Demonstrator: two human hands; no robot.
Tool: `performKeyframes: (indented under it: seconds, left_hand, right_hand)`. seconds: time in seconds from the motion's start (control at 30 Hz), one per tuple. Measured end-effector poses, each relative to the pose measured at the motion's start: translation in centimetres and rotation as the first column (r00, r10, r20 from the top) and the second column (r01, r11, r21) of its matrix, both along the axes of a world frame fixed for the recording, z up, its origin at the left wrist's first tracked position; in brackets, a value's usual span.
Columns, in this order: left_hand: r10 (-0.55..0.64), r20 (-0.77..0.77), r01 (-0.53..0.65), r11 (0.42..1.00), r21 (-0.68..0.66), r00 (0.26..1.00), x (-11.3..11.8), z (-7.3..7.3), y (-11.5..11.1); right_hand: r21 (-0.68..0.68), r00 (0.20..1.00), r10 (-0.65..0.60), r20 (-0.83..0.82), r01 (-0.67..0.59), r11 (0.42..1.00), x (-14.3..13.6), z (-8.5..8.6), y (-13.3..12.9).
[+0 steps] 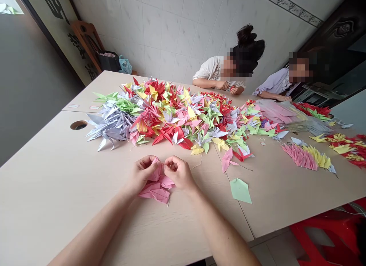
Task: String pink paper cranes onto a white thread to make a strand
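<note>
My left hand (pixel 143 172) and my right hand (pixel 179 172) meet over the near part of a pale wooden table (pixel 57 189). Both pinch a pink folded paper crane (pixel 158 170), which stands on top of a small stack of pink cranes (pixel 156 191) lying between my wrists. A thin thread (pixel 197 165) runs away from my right hand across the table. Just beyond my hands lies a large heap of paper cranes (pixel 177 113) in red, pink, yellow, green, white and lilac.
A single pink crane (pixel 227 159) and a flat green folded paper (pixel 240 190) lie right of my hands. Strung rows of pink and yellow cranes (pixel 309 156) lie farther right. Two people sit at the far side, folding. A cable hole (pixel 78 125) is at the left. A red stool (pixel 323 235) stands below right.
</note>
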State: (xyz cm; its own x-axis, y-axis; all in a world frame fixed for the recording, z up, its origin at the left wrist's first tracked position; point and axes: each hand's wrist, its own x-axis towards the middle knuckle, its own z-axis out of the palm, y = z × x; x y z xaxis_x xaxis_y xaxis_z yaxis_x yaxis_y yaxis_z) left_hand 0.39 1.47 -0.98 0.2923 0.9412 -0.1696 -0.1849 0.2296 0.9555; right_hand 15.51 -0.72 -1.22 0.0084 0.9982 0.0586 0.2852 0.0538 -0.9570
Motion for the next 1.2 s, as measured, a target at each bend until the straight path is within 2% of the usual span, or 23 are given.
performKeyframes:
  seconds: [0.17, 0.3, 0.47, 0.57, 0.67, 0.73, 0.8, 0.87, 1.03, 1.2]
  left_hand:
    - [-0.022, 0.02, 0.022, 1.0, 0.006, 1.0, 0.0, 0.0, 0.1]
    - [0.021, 0.015, -0.021, 1.0, 0.0, 1.0, 0.1, -0.4, 0.1]
    - [0.068, 0.045, -0.068, 0.998, -0.01, 0.997, 0.1, -0.7, 0.2]
    - [0.12, 0.076, -0.119, 0.993, -0.019, 0.99, 0.1, -0.7, 0.3]
    - [0.148, 0.102, -0.148, 0.989, -0.006, 0.984, 0.2, -0.5, 0.3]
    - [0.151, 0.099, -0.153, 0.988, 0.006, 0.983, 0.2, -0.4, 0.4]
    - [0.153, 0.087, -0.154, 0.988, -0.001, 0.984, 0.2, -0.3, 0.4]
    - [0.163, 0.068, -0.162, 0.987, -0.02, 0.984, 0.1, -0.3, 0.4]
    - [0.197, 0.016, -0.196, 0.98, -0.041, 0.98, 0.0, -0.6, 0.5]
    - [0.171, -0.009, -0.171, 0.984, -0.056, 0.985, 0.0, -0.5, 0.4]
  right_hand:
    - [-0.006, 0.999, 0.047, 0.017, -0.047, 0.999, 1.2, 0.2, 0.1]
    - [-0.069, 0.978, 0.16, 0.136, -0.151, 0.986, 3.7, 0.6, 0.2]
    - [-0.299, 0.882, 0.431, 0.192, -0.366, 0.881, 6.1, 1.6, -0.4]
    - [-0.393, 0.801, 0.502, 0.326, -0.369, 0.842, 6.1, 2.0, -1.1]
    - [-0.358, 0.73, 0.466, 0.499, -0.316, 0.878, 5.5, 2.0, -1.7]
    - [-0.332, 0.71, 0.441, 0.549, -0.299, 0.895, 5.1, 1.8, -1.8]
    - [-0.315, 0.72, 0.432, 0.543, -0.302, 0.9, 5.1, 1.6, -1.8]
    - [-0.284, 0.763, 0.42, 0.491, -0.315, 0.906, 5.6, 1.7, -1.6]
    - [-0.301, 0.905, 0.364, 0.22, -0.292, 0.908, 7.1, 2.7, -1.2]
    - [-0.112, 0.974, 0.186, 0.131, -0.172, 0.979, 5.4, 2.6, -0.9]
